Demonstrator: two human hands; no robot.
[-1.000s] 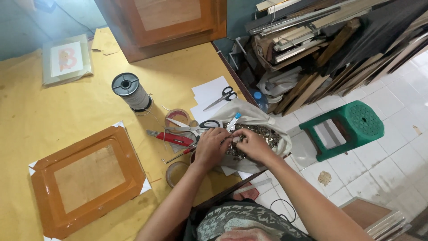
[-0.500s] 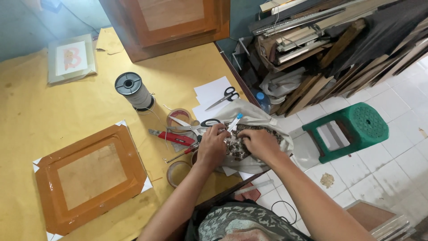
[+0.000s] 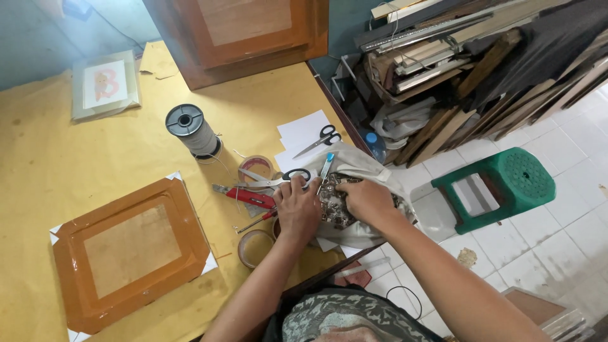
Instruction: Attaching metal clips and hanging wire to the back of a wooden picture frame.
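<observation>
Both hands are in a heap of small shiny metal pieces [image 3: 334, 204] that lies in an open whitish plastic bag [image 3: 358, 170] at the table's right edge. My left hand [image 3: 297, 211] rests on the heap's left side, fingers curled. My right hand [image 3: 367, 200] covers its right side, fingers bent into the pieces. Whether either hand has pinched a piece is hidden. Black-handled scissors [image 3: 273, 180] and a red-handled tool [image 3: 246, 196] lie just left of my left hand. A blue pen [image 3: 326, 166] sticks up by the bag.
A brown picture frame taped over with brown tape [image 3: 130, 248] lies at the lower left. A grey spool [image 3: 192, 130], tape rolls [image 3: 255, 170], second scissors [image 3: 320, 139] on white paper, and a small framed picture [image 3: 105, 85] lie on the yellow table [image 3: 76, 152]. A green stool [image 3: 500, 187] and stacked wood [image 3: 468, 76] stand at right.
Both hands have stayed in the bag and shifted only slightly over the metal pieces. The view has moved a little.
</observation>
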